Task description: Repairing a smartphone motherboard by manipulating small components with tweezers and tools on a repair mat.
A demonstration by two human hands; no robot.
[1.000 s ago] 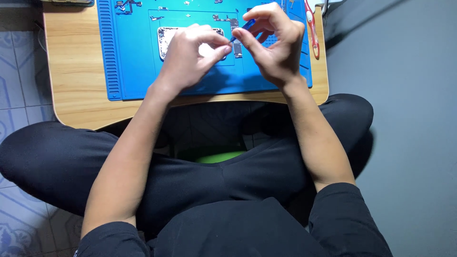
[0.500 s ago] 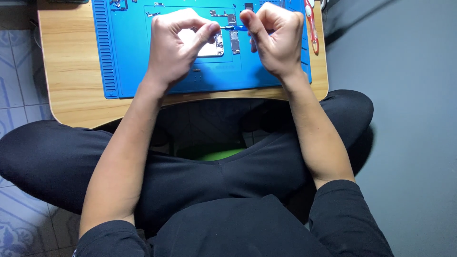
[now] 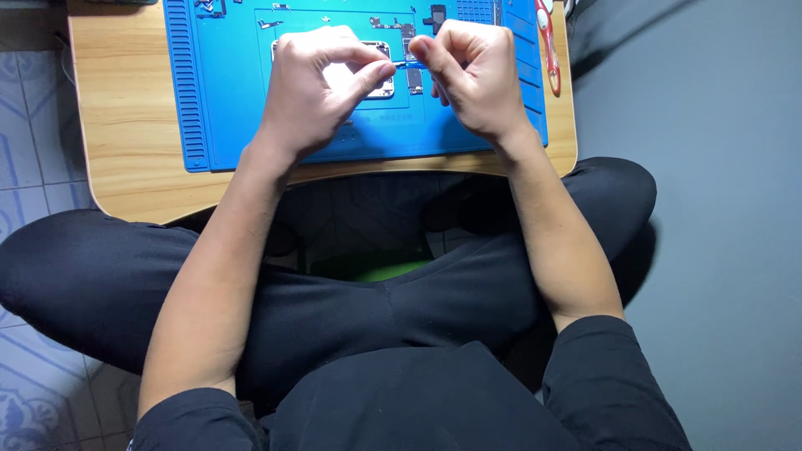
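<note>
Blue tool (image 3: 403, 63): pinched between left hand (image 3: 313, 88) and right hand (image 3: 476, 79), both grips clamped on it, above the blue mat (image 3: 225, 100) near the worktop's (image 3: 125, 125) far edge.

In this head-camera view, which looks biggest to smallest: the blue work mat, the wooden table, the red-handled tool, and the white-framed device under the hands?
1. wooden table, though cut off at the top edge
2. blue work mat, also cut off at the top
3. white-framed device, mostly hidden by the left hand, so this rank is unsure
4. red-handled tool
</note>
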